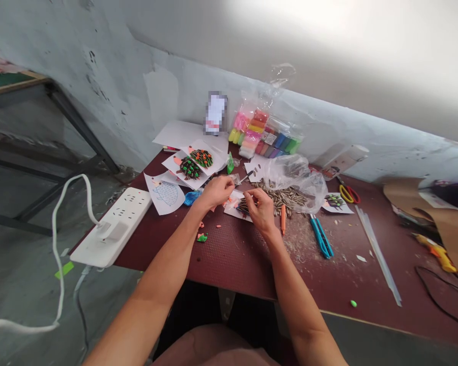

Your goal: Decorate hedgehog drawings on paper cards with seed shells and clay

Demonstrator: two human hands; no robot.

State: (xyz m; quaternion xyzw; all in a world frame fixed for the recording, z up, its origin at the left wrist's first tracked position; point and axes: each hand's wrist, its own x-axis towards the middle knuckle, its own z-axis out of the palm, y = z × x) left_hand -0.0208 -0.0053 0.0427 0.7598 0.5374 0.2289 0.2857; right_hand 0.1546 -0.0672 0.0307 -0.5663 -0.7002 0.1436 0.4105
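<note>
My left hand [219,191] and my right hand [261,209] hover close together over a small white card [239,216], their fingers pinched. Whatever sits between the fingertips is too small to make out. Dark striped seeds lie on the card, partly covered by my right hand. Just beyond that hand spreads a heap of sunflower seeds [286,197], with a clear plastic bag [309,185] against it. An orange marker [283,219] lies right of my right hand. Near my left forearm are a blue lump in wrapping [192,197] and a scrap of green clay [202,237].
Hedgehog pictures covered in seeds [190,169] and a hedgehog drawing [165,194] lie left. Behind are packs of coloured clay [267,136] and a phone [216,113]. Rightward are a blue-handled cutter [321,238], scissors [349,193], glue sticks [379,256] and a glue gun [437,252]. A power strip [116,229] overhangs the left edge.
</note>
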